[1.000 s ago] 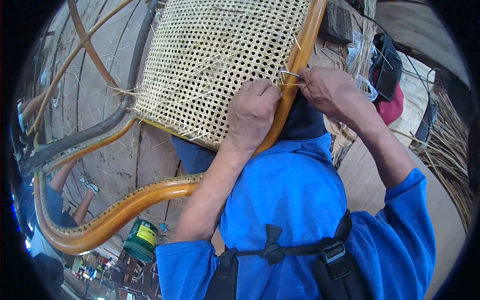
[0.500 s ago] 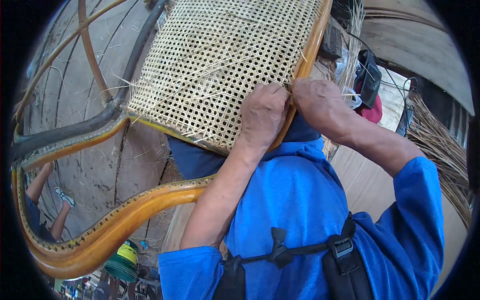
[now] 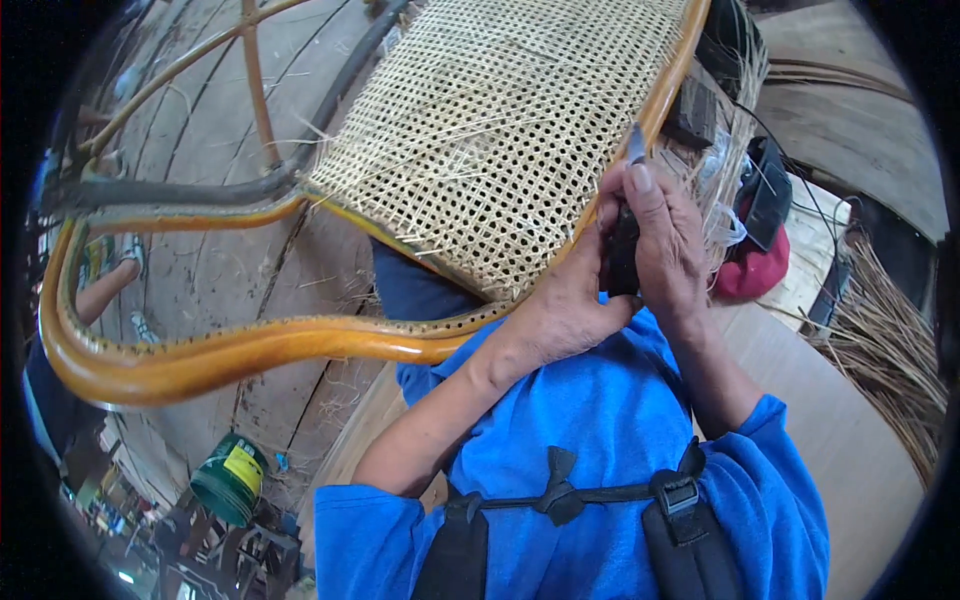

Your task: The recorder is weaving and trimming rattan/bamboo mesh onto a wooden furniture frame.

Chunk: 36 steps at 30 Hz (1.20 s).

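A knife with a short grey blade [image 3: 636, 145] points up beside the chair frame's right edge. My right hand [image 3: 672, 240] is closed on it, thumb along the top near the blade. My left hand [image 3: 565, 305] wraps round the lower part of its dark handle [image 3: 621, 250], thumb across the bottom; its other fingertips are partly hidden. Just beyond both hands stretches a panel of woven cane [image 3: 500, 130] with open holes, set in a varnished orange-brown rattan frame [image 3: 665, 85]. Loose cane ends stick out along the panel's lower left edge.
A curved, varnished arm [image 3: 250, 360] with a row of small holes sweeps left from the frame. A green bucket [image 3: 228, 480] stands on the floor. Bundled cane strips [image 3: 880, 330], a red cloth [image 3: 750, 270] and a black bag [image 3: 765, 195] lie at right. Another person's leg [image 3: 108, 290] shows at far left.
Both hands have left the panel's right edge and come together nearer my body. A knife is now in them. The chair frame sits further right and higher in view.
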Motion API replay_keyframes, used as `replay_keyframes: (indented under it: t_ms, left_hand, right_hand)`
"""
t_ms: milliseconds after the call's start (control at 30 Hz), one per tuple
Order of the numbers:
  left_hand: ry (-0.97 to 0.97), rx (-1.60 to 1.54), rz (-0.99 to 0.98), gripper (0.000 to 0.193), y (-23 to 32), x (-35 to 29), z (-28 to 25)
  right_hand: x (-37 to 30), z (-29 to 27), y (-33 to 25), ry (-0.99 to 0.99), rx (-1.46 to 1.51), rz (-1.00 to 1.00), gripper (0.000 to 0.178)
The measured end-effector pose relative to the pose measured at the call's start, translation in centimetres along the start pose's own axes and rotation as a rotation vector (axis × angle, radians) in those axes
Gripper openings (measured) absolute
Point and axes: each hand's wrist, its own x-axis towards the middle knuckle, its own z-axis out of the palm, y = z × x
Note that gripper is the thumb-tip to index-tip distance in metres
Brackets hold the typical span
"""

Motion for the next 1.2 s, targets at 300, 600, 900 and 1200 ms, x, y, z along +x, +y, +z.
replay_keyframes:
  t_ms: [300, 600, 900, 1200]
  left_hand:
    - [0.456, 0.187, -0.054, 0.032, 0.3, -3.0, -1.4]
    - [0.709, -0.223, 0.194, 0.023, 2.6, -12.3, -4.2]
    - [0.773, 0.421, 0.003, 0.015, 2.9, -9.0, -1.9]
    - [0.517, 0.618, -0.435, 0.008, 3.6, -5.3, -0.3]
  right_hand:
    - [-0.2, -0.5, 1.4, -0.137, -0.284, -0.319, 0.039]
    - [2.4, -5.3, 4.4, -0.091, 0.376, 0.208, 0.028]
    - [0.6, -2.6, 7.4, -0.371, -0.034, -0.115, 0.018]
    - [-3.2, -1.3, 5.8, -0.417, 0.520, -0.032, 0.014]
